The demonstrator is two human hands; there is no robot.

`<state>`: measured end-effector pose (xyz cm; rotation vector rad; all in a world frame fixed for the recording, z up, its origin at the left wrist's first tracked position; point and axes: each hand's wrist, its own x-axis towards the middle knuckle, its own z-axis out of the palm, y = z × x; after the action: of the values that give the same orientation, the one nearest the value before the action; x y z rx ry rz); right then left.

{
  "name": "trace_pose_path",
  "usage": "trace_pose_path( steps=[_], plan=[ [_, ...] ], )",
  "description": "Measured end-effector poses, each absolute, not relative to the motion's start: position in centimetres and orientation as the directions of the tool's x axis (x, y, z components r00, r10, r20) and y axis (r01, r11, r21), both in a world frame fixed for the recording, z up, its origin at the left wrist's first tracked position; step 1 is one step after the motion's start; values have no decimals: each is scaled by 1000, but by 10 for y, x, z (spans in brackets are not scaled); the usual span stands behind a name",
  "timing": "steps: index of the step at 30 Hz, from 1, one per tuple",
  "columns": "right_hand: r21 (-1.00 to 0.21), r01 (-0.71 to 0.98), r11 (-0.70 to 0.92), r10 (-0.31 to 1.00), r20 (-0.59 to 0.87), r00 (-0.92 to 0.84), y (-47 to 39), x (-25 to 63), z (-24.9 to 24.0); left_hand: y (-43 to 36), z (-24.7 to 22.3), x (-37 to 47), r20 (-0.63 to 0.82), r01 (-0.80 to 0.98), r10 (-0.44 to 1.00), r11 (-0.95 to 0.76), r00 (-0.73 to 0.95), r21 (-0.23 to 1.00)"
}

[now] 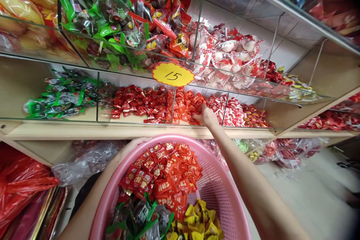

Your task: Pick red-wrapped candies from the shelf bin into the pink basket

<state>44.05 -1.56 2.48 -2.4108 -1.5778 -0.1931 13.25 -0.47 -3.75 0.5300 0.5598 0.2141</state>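
Observation:
A pink plastic basket (225, 180) with a perforated wall is in front of me, below the shelf edge. Inside it lie red candy packets (177, 172), clear-and-green wrapped candies (143, 213) and yellow wrapped candies (199, 221). My left hand (136, 145) grips the basket's far-left rim, its fingers partly hidden. Reaching into the lower shelf, my right hand (206, 116) has its fingers curled at the orange-red candy packets (185, 103). Dark red packets (140, 99) lie to the left of these, and red-and-white wrapped candies (229, 109) to the right.
Glass dividers (97, 97) and a low glass front separate the candy piles. A yellow price tag (173, 74) marked 15 hangs from the upper shelf (123, 68). Bagged candies (289, 152) are under the wooden ledge (70, 131); a red plastic bag (22, 183) is at left.

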Motion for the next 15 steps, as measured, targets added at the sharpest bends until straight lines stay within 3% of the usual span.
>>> trace_pose_path(
  steps=[6,15],
  plan=[
    [-266,897,-352,867,268,420,-15,443,23,-6,-39,134,-484,-44,293,886,825,462],
    [-450,860,-240,785,431,444,-33,446,28,-6,-36,133,-472,-66,305,887,827,458]
  ],
)
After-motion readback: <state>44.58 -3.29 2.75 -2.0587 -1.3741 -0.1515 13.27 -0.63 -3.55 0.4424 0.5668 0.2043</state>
